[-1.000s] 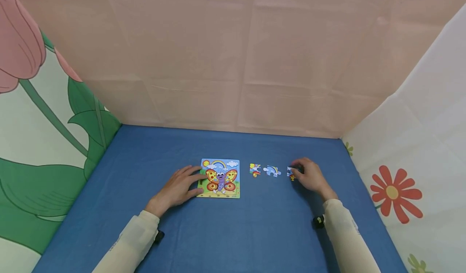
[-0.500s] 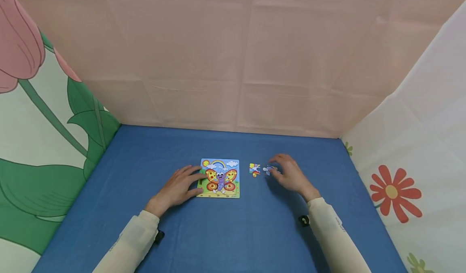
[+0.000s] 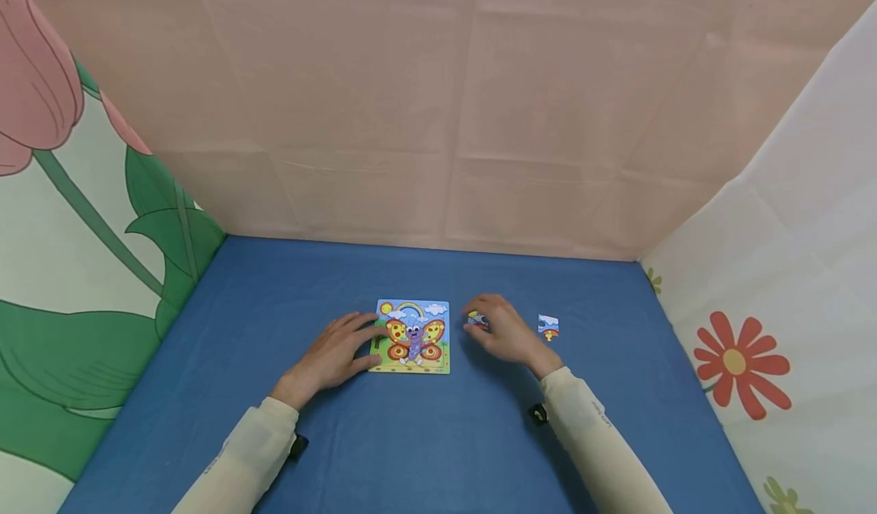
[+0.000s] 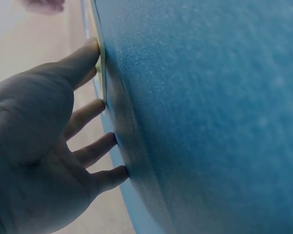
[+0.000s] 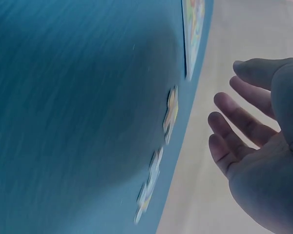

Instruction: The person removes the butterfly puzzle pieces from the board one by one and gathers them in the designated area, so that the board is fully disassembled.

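Observation:
A square butterfly puzzle (image 3: 414,339) lies on the blue table. My left hand (image 3: 325,358) rests at its left side, fingers spread; in the left wrist view the thumb and fingertips touch the board's edge and the table beside it. To the right of the board, my right hand (image 3: 505,331) hovers over a loose puzzle piece (image 3: 477,320), which its fingers partly cover. The right wrist view shows the fingers loosely bent and holding nothing, with this piece (image 5: 171,114) lying below and apart from them. Another puzzle piece (image 3: 548,326) lies to the right of the hand.
In the right wrist view, more piece shapes (image 5: 150,183) lie in line behind the nearest one; the head view hides the middle piece under the hand. A pink-beige cloth (image 3: 438,118) stands behind the table, with flower-printed cloths (image 3: 802,285) at the sides.
My right hand has moved left, from the rightmost piece, across the middle one, to above the piece nearest the board. The rightmost piece stays on the table. My left hand has not moved.

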A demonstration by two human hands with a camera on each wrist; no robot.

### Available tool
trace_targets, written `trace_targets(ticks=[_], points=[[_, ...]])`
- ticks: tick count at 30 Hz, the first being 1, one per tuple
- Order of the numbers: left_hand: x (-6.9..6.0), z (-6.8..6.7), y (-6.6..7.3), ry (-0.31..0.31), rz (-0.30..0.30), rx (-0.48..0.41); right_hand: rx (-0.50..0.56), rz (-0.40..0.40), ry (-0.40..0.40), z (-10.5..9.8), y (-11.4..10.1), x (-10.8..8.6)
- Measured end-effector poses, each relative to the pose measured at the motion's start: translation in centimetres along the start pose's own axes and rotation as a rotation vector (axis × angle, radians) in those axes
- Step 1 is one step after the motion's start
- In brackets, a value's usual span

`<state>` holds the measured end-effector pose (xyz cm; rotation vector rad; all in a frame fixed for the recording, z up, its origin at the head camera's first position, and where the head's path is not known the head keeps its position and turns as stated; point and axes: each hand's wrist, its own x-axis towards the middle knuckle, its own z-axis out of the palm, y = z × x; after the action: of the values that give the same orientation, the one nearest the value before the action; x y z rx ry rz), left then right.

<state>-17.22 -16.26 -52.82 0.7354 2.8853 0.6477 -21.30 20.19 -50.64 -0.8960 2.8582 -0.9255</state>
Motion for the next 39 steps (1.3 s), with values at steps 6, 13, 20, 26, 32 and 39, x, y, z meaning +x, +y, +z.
trace_targets(ticks=[6, 13, 20, 26, 32, 39], points=[[0.1, 0.1, 0.1, -0.006, -0.031, 0.000, 0.023, -0.041, -0.042, 1.3, -1.2, 1.0], [0.1, 0.0, 0.0, -0.017, -0.060, 0.010, 0.007, -0.068, -0.087, 2.8, -2.1, 1.9], [0.7, -0.3, -0.1, -0.085, -0.113, 0.011, -0.004, -0.091, -0.132, 4.1, -2.8, 2.5], [1.0, -0.6, -0.2, -0.108, -0.126, 0.016, -0.005, -0.116, -0.143, 4.8, -3.5, 3.1], [0.9, -0.7, -0.2, -0.100, -0.130, 0.033, 0.013, -0.101, -0.177, 5.3, -4.4, 4.1], [0.8, -0.6, -0.4, -0.110, -0.160, 0.024, 0.008, -0.096, -0.215, 6.3, -4.9, 5.1]])
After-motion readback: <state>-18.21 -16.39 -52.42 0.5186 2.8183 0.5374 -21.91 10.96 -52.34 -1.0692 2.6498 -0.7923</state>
